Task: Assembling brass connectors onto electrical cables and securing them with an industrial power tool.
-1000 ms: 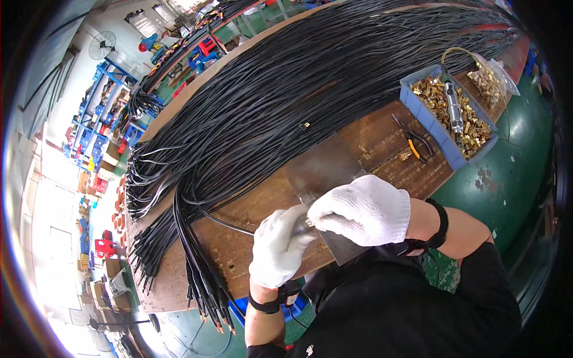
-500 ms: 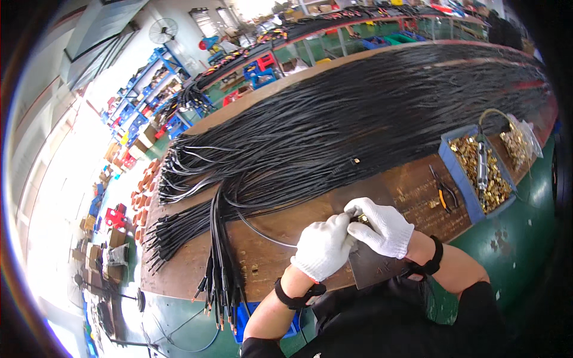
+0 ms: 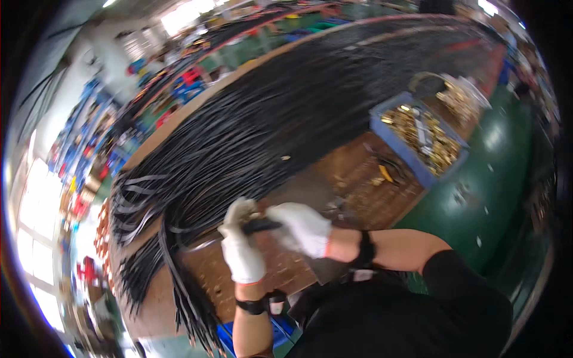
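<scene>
My left hand (image 3: 243, 250), in a white knit glove, is closed around a black cable near the table's front. A short dark length of the cable (image 3: 261, 226) shows between my hands, blurred by motion. My right hand (image 3: 303, 230), gloved likewise, meets its right end with fingers bent around it; their tips are smeared. A small brassy spot shows by the left fingertips, too blurred to name. Left of my hands, a thin cable stretch runs toward a bundle of black cables (image 3: 185, 277) hanging over the table edge.
Long black cables (image 3: 286, 101) cover most of the wooden table (image 3: 352, 197). A blue bin (image 3: 412, 158) of brass fittings stands at the right, with a clear bag (image 3: 462, 101) of fittings beyond it. Orange-handled pliers (image 3: 387, 173) lie beside the bin. A blue container (image 3: 277, 328) sits below the table edge.
The view has swung, so table and bin appear farther left and the bin higher. My hands have drawn slightly apart, baring a dark cable length between them.
</scene>
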`<state>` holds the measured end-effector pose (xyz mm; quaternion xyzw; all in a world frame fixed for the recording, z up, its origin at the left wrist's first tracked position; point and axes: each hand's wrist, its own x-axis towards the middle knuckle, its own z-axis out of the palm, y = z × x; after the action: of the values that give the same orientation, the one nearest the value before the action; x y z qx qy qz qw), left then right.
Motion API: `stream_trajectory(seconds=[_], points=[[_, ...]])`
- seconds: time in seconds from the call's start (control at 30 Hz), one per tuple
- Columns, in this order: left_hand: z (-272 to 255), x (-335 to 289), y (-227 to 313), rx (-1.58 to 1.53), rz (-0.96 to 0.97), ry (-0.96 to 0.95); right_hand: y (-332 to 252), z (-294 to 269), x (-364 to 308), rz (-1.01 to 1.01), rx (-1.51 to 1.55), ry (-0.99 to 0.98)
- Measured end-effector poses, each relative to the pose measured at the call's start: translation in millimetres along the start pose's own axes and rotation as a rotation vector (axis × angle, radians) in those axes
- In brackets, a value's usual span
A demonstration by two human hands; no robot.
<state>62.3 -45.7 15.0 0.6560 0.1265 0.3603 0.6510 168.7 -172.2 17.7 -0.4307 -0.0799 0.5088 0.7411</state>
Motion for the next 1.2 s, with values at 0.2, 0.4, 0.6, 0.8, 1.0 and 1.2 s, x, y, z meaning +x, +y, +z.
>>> stream_trajectory(seconds=[0.2,0.4,0.6,0.8,1.0,1.2], points=[[17.7,29.0,15.0,-0.503,-0.148,-0.028,28.9,-3.9,23.2,0.068,0.108,-0.185],[28.6,77.5,-14.9,-0.348,-0.217,-0.095,-7.2,-44.3,38.5,-0.578,-0.106,0.276],[34.7,86.4,-68.5,-0.194,-0.263,-0.255,-25.3,-42.2,61.5,-0.464,-0.068,0.06],[35.8,90.3,-105.6,0.023,-0.162,-0.262,-7.6,-38.7,104.7,-0.415,-0.29,-0.025],[17.7,83.6,-133.2,-0.152,-0.24,-0.162,18.5,-41.2,124.1,-0.454,-0.175,-0.011],[29.4,86.1,-148.4,-0.087,-0.097,-0.179,14.9,-45.6,123.6,-0.523,-0.196,0.033]])
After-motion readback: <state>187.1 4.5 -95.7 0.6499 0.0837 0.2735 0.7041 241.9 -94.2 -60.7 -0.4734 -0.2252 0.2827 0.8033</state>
